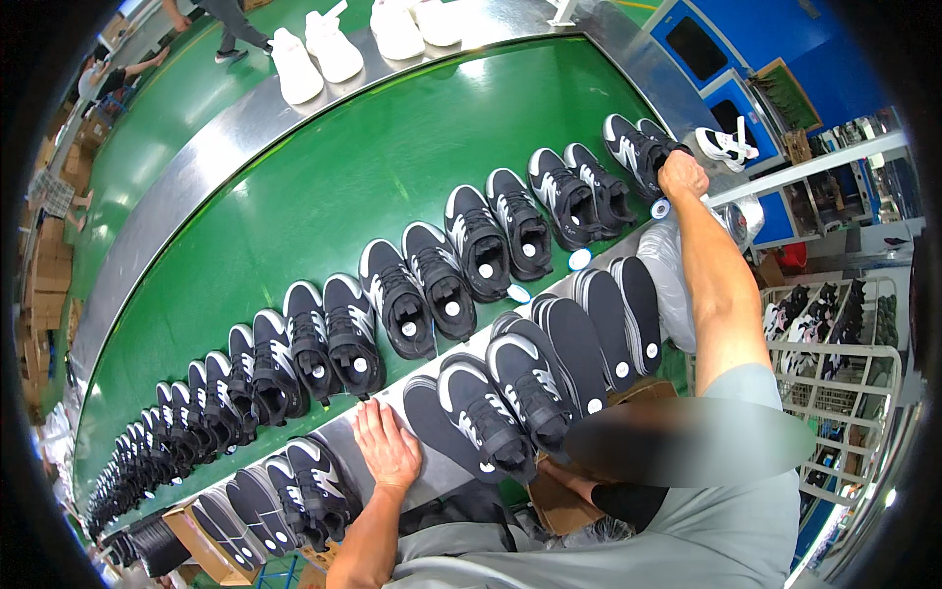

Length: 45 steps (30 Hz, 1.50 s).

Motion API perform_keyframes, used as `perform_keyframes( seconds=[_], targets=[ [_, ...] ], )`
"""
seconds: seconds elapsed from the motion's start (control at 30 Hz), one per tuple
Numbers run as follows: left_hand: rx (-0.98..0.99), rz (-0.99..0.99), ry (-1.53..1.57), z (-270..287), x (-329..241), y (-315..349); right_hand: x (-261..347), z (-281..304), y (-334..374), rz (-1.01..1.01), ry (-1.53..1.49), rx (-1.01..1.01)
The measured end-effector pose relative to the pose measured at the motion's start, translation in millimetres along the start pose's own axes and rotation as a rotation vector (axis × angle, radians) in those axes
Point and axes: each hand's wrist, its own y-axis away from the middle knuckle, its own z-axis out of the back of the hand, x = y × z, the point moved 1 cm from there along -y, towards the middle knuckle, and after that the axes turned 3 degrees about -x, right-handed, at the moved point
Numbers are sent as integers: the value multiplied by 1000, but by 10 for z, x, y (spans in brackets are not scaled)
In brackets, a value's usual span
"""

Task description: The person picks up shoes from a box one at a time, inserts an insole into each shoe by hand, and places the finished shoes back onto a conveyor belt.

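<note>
At the far right end of a long row of black-and-white sneakers, my right hand is closed around the heel end of a pair of sneakers; its fingertips are partly hidden. My left hand lies flat with fingers stretched on the metal ledge, holding nothing. Just right of it, another pair of black sneakers rests on the ledge beside black insoles with round white stickers. The row of sneakers stands on the green belt, toes pointing away from me.
White sneakers stand on the belt's far metal rim. More insoles and a sneaker pair sit at the lower left. A wire rack with shoes is on the right. A person walks beyond the belt.
</note>
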Motion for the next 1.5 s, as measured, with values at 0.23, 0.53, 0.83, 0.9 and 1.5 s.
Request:
perform_keyframes(
  seconds=[0.23, 0.53, 0.83, 0.9, 1.5],
  targets=[
    [21, 10, 6, -28, -49, -10, -80, -594, -164, 206, -189, 171],
    [-16, -7, -20, -32, -55, -22, 15, 74, 251, 199, -364, -105],
    [-23, 6, 10, -59, -103, -41, -207, 1433, 3923, 248, -1595, 295],
    [-44, -21, -21, -33, -152, -68, -389, 1326, 4801, 453, -1439, 415],
    [-176, -109, 57, -300, -29, -71, -1518, 506, 8025, -23, -824, 606]
  ],
)
